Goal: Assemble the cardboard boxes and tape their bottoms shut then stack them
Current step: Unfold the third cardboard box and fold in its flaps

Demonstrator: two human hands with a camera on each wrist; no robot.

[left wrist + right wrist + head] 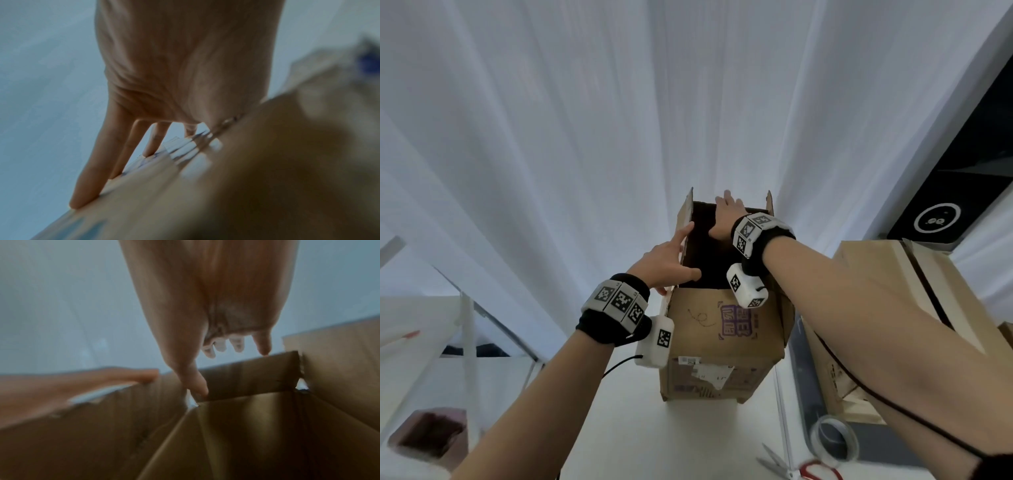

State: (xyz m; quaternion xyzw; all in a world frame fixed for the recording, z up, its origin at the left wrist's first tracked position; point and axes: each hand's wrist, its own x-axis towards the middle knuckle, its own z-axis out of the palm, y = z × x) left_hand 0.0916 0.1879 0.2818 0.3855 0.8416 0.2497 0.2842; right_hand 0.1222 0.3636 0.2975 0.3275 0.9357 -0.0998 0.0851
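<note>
**Two hands at the top of an open box**

A tall cardboard box [722,339] stands upright on the white worktop [640,428], near the middle of the head view. Its top is open and dark inside. Purple print and a white label show on the side facing the person.

The left hand [666,262] is at the box's 9 o'clock side. Its fingers [92,170] are straight and spread apart, and they press on the left flap [686,219], which stands up. The thumb points into the opening. It holds nothing.

The right hand [726,216] reaches over the opening to the far flap [246,371] at 12 o'clock. Its fingers are straight and apart, with the tips at the flap's top edge and the thumb on its inner face. Nothing is gripped.

At 3 o'clock from the box lies a second cardboard box [887,308], on its side. At about 5 o'clock, close to the person, sit a roll of clear tape [834,440] and scissors [799,469] with red handles. White curtains [551,120] hang behind everything.
</note>
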